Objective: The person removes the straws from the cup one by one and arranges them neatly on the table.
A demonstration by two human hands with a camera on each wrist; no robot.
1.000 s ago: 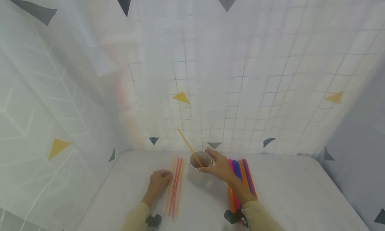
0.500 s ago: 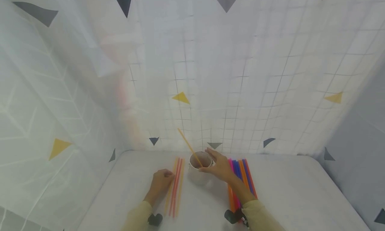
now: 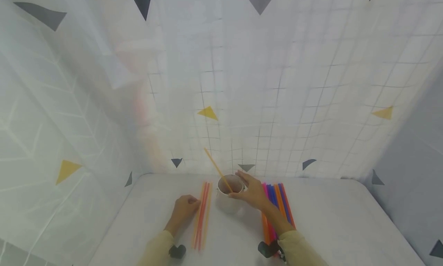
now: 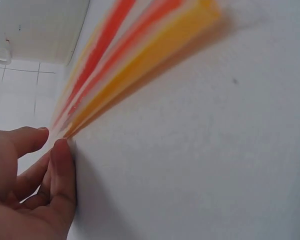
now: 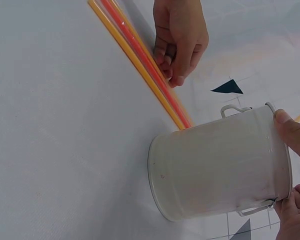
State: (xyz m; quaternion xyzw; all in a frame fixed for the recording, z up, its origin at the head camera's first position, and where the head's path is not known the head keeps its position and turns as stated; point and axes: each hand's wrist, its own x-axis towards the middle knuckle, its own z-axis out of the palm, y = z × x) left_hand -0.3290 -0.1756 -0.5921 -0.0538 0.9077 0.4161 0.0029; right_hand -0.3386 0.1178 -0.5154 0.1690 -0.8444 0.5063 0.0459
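I see my right hand with its grip closed on the rim of the white pot, thumb and fingers pinching the top edge. The pot is a smooth, glossy cylinder with small wire loops at its lip, standing mid-counter, and one orange straw leans out of it toward the back left. My left hand rests on the counter just left of a loose row of thin orange, red and yellow straws; its fingers are curled and their tips touch the nearest straw, but I cannot tell whether they actually pinch it. In the left wrist view those straws are blurred streaks. A second bundle of straws, pink, blue and orange, lies under and beside my right forearm. The counter has a matte, faintly grained white cover with a rounded far edge. A curtain with a grid pattern and triangles hangs close behind. Open surface lies to the right.
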